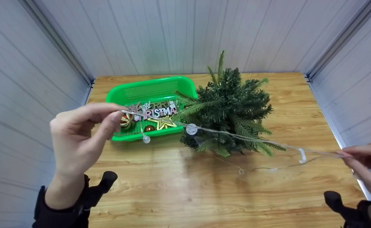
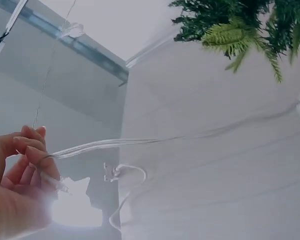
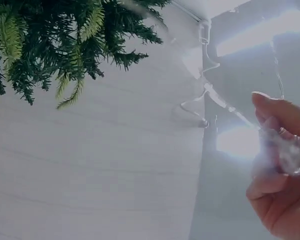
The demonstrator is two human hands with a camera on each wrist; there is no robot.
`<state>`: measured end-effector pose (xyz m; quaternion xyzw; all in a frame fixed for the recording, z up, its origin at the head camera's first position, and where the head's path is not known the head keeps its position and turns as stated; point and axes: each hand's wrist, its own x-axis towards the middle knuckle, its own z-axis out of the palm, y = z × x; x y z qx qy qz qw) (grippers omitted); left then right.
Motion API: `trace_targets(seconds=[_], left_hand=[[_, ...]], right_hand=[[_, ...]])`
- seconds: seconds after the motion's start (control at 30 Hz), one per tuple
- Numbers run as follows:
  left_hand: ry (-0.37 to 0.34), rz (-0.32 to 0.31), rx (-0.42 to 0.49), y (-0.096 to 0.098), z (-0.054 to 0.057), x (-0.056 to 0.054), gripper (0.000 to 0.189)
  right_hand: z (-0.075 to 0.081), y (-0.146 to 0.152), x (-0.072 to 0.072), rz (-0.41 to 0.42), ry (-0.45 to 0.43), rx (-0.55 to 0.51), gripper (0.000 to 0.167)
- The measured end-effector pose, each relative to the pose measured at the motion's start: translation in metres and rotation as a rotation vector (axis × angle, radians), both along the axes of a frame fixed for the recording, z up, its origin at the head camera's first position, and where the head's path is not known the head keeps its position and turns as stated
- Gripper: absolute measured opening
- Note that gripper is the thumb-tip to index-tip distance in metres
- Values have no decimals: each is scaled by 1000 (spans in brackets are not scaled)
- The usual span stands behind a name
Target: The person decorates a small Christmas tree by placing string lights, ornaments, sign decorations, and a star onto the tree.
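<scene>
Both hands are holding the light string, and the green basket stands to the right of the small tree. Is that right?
Not quite: the green basket stands to the left of the small tree, as the head view shows. The left hand and right hand do hold the light string.

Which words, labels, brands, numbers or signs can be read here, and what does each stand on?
"RRY": upper row of the glittery sign in the green basket; its beginning is unclear.
"CHRISTMA": lower row of that sign; its ending is unclear.
No other text is readable, including on the string lights.
</scene>
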<state>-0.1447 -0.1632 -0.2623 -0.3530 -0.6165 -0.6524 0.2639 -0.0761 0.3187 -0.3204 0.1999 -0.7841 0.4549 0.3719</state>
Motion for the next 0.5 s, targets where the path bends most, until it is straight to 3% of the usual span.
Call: trace_targets(seconds=[0.13, 0.2, 0.27, 0.4, 0.5], left_hand=[[1, 20, -6, 5, 4, -5, 8], [12, 19, -21, 10, 7, -8, 7], [29, 15, -52, 16, 9, -10, 8], [67, 14, -109, 28, 18, -17, 9], [79, 29, -133, 34, 26, -24, 9]], right_hand=[[3, 9, -15, -75, -21, -27, 14], [3, 11, -24, -75, -41, -57, 7], [4, 13, -31, -7, -82, -156, 2], [11, 17, -45, 271, -75, -524, 8], [19, 21, -56, 316, -60, -629, 5]])
